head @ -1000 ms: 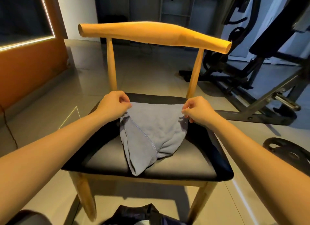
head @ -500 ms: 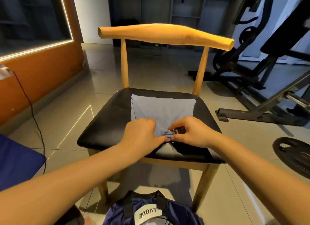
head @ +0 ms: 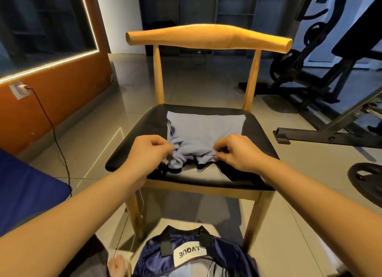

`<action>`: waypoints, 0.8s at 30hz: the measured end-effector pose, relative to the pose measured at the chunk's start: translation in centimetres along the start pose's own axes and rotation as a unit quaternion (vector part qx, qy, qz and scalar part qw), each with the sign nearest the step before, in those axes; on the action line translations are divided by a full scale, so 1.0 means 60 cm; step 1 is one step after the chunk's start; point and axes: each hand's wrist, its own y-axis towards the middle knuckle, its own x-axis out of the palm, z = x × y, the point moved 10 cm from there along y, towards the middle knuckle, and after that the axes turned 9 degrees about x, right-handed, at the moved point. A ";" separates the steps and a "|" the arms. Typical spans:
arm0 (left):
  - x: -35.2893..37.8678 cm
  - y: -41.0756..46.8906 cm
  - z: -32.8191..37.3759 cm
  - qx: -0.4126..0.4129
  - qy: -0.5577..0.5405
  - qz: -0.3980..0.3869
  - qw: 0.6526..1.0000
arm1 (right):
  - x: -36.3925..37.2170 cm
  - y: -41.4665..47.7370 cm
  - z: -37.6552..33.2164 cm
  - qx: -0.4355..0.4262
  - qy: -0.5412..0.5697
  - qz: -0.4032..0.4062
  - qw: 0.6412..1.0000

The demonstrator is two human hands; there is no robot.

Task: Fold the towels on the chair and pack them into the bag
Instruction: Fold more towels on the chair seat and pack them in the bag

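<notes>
A light blue-grey towel (head: 203, 130) lies on the black seat of a wooden chair (head: 256, 130), its far edge flat and its near edge bunched. My left hand (head: 147, 150) pinches the bunched near-left corner. My right hand (head: 237, 152) pinches the near-right corner. Both hands hover just above the seat's front half. On the floor in front of the chair stands a dark blue bag (head: 192, 256) with a white label, its mouth open towards me.
Black gym machine frames (head: 322, 86) and a weight plate (head: 365, 179) stand to the right. An orange wall (head: 51, 99) with a socket and black cable runs along the left. A blue cushion (head: 26, 192) is near left. Tiled floor surrounds the chair.
The towel's far edge was laid down on the seat. My hands came back to its near end, where they met, then drew apart with a near corner each.
</notes>
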 end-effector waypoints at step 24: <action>-0.082 0.022 -0.064 -0.083 0.241 -0.110 0.961 | -0.007 -0.002 0.005 0.023 0.105 -0.096 0.990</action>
